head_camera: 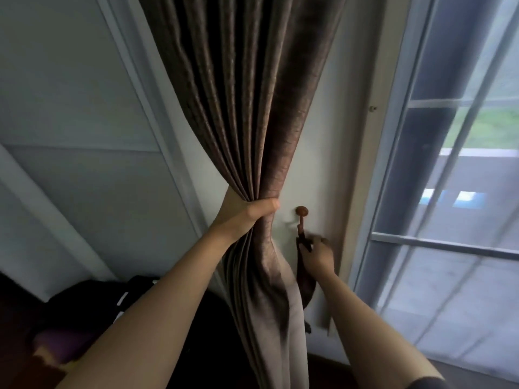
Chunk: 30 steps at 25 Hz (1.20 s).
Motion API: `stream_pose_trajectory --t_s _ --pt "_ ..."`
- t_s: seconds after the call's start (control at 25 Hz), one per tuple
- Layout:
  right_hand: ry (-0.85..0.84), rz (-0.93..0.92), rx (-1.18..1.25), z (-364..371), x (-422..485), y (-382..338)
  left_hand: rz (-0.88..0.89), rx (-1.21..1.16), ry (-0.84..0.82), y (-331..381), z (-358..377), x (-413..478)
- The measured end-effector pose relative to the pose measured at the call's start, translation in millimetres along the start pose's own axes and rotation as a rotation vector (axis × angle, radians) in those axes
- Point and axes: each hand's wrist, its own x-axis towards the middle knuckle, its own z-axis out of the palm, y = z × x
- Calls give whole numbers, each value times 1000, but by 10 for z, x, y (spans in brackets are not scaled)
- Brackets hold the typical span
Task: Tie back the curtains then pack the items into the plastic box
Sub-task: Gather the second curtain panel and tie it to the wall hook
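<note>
A brown pleated curtain (252,113) hangs down the middle of the view, bunched into a narrow waist. My left hand (247,213) is closed around that gathered waist, thumb across the front. On the cream wall to the right sits a round wooden hook (302,211). A dark brown tieback strap (306,279) hangs from the hook. My right hand (316,255) grips the strap just under the hook, blurred by motion. No plastic box is visible.
A window (449,192) with white bars and a sheer curtain fills the right side. A white panelled wall (84,122) lies to the left. Dark bags (118,301) sit on the floor at lower left.
</note>
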Motion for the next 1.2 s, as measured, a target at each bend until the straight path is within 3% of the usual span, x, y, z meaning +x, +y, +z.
stream_pose_trajectory --t_s 0.2,0.36,0.56,0.88,1.08,1.2 --pt "-127 -18 160 -217 -192 422 13 30 -43 11 -24 30" --pt "-137 -107 229 -886 -310 645 -20 16 -76 54 261 39" --pt "-201 -222 147 -1728 -388 443 -79 -30 -97 77 981 116" --pt "-144 -178 -28 -2281 -423 210 -74 -11 41 18 1734 349" --pt "-177 -124 165 -2224 -662 -18 -47 -52 82 -47 1759 369" --pt "-186 -22 426 -2072 -921 -181 -59 -40 122 -29 1793 354"
